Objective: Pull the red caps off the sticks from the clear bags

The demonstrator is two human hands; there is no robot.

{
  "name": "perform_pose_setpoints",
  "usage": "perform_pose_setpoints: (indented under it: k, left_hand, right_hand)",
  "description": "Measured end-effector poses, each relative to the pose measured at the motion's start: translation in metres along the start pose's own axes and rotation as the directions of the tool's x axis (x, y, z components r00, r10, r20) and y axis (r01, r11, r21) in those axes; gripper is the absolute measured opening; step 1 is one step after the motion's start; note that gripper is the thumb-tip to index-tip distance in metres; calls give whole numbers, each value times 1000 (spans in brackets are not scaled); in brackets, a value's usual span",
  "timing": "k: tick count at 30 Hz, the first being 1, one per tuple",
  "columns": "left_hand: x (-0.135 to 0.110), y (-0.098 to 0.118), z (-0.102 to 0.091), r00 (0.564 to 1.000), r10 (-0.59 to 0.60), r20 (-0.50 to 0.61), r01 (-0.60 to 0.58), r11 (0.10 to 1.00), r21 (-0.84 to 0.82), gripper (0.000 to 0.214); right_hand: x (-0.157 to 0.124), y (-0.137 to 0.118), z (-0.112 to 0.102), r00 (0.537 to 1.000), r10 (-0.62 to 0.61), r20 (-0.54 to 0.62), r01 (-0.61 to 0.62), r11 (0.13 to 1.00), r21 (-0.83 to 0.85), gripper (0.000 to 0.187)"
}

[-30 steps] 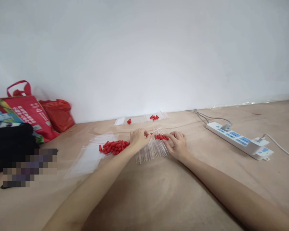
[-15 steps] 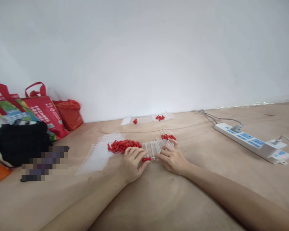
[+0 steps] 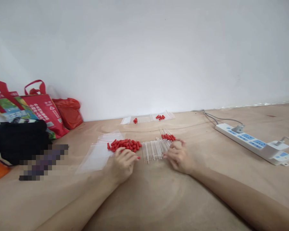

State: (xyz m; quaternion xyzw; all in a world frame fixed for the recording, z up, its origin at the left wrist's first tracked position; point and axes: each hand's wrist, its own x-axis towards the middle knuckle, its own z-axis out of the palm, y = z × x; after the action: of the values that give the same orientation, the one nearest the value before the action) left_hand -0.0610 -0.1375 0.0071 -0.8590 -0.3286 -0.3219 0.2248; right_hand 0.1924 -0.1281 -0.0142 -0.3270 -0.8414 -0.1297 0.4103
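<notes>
My left hand [image 3: 124, 163] is closed on a red rubber bulb [image 3: 138, 158], with only its tip showing past my fingers. A heap of red rubber bulbs [image 3: 121, 145] lies just beyond that hand. To the right of the heap, a row of clear glass dropper tubes [image 3: 153, 149] lies side by side on the table. My right hand [image 3: 179, 157] is pinched at the right end of the row. A clear tube seems to point left from its fingertips, faint against the row. Behind this hand lie several droppers with red bulbs fitted [image 3: 168, 137].
Flat clear plastic bags [image 3: 93, 158] lie under and left of the heap. Farther back, more small bags [image 3: 144, 119] hold a few red bulbs. A white power strip [image 3: 251, 141] with cables stands right. Shopping bags [image 3: 45, 109] and a black cloth item [image 3: 24, 141] sit left.
My hands have moved apart: the left has drawn back to the left with the red bulb, the right slightly to the right. More of the tube row is uncovered.
</notes>
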Motion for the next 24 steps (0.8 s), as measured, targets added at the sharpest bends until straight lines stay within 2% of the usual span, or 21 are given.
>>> perform_pose_setpoints:
  k: [3,6,11,16,21,24]
  left_hand:
    - [-9,-16,1,998,-62,-18,63,998,7,13]
    - [-11,-18,8,997,-71,-20,70,996,-60,16]
    - [0,-12,23,987,-162,6,162,983,-89,18]
    - [6,-14,28,978,-195,71,202,974,-102,10]
    - [4,-12,26,986,-164,44,168,975,-144,10]
    - [4,-11,26,989,-143,25,145,977,-153,8]
  right_hand:
    - [1,5,4,979,186,-78,-187,982,-10,22]
    - [6,0,13,969,234,-73,-237,971,-35,18]
    - [10,-4,21,947,315,-60,-320,937,-138,21]
    - [10,0,22,941,338,23,-319,907,-275,22]
    - [11,-3,22,935,328,135,-271,906,-324,23]
    - [13,-6,22,933,320,164,-260,916,-306,25]
